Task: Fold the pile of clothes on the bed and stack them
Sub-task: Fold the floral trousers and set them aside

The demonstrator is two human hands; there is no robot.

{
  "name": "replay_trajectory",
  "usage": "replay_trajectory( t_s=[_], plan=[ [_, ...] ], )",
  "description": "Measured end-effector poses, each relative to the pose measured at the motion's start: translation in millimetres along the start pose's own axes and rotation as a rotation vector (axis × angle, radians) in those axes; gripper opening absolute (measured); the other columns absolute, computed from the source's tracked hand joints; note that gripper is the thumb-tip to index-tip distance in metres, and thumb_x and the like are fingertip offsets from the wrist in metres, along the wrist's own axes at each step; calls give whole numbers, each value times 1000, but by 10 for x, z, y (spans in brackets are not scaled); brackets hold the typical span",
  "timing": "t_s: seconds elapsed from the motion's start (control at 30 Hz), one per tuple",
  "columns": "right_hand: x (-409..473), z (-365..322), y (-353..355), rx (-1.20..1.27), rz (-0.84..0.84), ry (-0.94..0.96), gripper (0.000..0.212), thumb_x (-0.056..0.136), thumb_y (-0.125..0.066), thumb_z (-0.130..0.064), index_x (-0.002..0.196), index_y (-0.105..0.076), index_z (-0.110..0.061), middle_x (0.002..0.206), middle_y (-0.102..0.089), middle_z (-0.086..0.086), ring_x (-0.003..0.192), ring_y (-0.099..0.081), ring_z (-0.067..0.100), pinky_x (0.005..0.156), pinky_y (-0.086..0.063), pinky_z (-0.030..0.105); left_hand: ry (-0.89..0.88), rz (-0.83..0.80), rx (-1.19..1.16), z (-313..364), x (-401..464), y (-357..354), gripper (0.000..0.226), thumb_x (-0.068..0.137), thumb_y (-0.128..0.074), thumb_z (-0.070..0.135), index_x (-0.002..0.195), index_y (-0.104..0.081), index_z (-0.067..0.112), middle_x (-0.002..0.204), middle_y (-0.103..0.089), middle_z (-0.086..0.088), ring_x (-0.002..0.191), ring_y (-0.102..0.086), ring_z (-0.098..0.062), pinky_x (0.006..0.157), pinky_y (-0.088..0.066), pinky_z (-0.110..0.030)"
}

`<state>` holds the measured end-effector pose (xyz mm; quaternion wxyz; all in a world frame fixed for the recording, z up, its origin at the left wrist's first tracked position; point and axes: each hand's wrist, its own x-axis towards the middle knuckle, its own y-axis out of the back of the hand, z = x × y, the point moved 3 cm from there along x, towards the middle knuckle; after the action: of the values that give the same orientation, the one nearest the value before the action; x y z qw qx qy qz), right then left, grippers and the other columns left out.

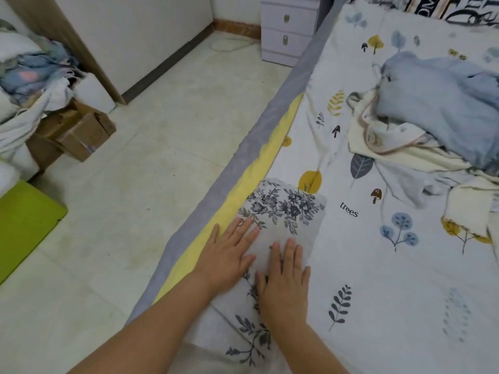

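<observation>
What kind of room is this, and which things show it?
Most likely a bedroom: a bed with a leaf-print sheet, a small drawer unit beside it, and a pile of clothes on the bed.

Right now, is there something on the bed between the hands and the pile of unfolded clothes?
Nothing visible: both the left hand and right hand press on the folded floral garment, and only bare bedsheet separates them from the pile.

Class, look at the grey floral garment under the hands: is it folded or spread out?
Folded. The floral garment lies as a compact rectangle by the bed's edge, with both hands, left and right, pressing flat on it.
</observation>
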<state>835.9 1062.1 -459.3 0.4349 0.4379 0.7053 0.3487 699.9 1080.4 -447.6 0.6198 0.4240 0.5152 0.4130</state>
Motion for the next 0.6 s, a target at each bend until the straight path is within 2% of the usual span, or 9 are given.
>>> replay_trajectory(
  t_s=[0.07,0.13,0.27,0.33,0.4,0.47,0.5,0.6],
  plan=[
    [47,43,-91,-21,-37,-5,64,99,-17,-47,137,29,-24,134,47,0,122,45,20,112,15,44,26,-60,-42,-86,25,-124,55,99,-16,48,141,18,38,144,31,17,135,31,-7,114,11,-41],
    [61,34,-112,-15,-50,-5,64,99,-17,-47,136,29,-24,135,46,0,123,45,20,112,15,44,22,-72,-83,-112,46,-172,54,99,-16,48,138,20,40,143,32,19,134,30,-5,114,11,-41],
    [44,46,-4,-27,-115,2,65,99,-20,-47,146,19,-24,144,38,1,136,33,21,115,8,44,35,-125,-91,-63,34,-74,55,99,-17,47,145,13,38,151,25,15,138,26,-6,115,10,-41],
    [20,46,139,10,-170,3,65,99,-26,-43,150,7,-21,154,25,2,143,21,22,117,-2,44,46,-204,-106,-5,12,59,57,100,-20,47,148,8,34,154,21,11,142,20,-10,115,8,-42],
    [-30,42,342,75,-185,-7,60,100,-31,-38,150,-7,-16,159,2,5,146,2,22,117,-15,39,49,-302,-135,68,-16,238,58,100,-23,45,150,2,28,157,14,5,144,13,-14,116,4,-43],
    [-105,42,565,137,-146,-14,47,99,-35,-33,142,-27,-14,147,-31,5,135,-28,21,108,-31,32,54,-353,-171,133,-45,445,56,101,-25,42,151,-8,23,159,-1,-1,146,-2,-19,117,-4,-44],
    [-154,35,689,152,-136,-13,40,98,-36,-31,135,-35,-15,138,-41,4,126,-37,20,101,-36,29,58,-352,-189,158,-60,554,54,101,-27,40,150,-15,21,157,-13,-4,144,-14,-20,116,-13,-42],
    [-320,13,1077,186,-164,-24,31,98,-38,-30,126,-44,-17,124,-55,5,113,-50,21,89,-41,29,46,-328,-232,298,-119,904,41,101,-33,31,140,-38,17,141,-44,-4,126,-44,-21,102,-37,-33]
  ],
)
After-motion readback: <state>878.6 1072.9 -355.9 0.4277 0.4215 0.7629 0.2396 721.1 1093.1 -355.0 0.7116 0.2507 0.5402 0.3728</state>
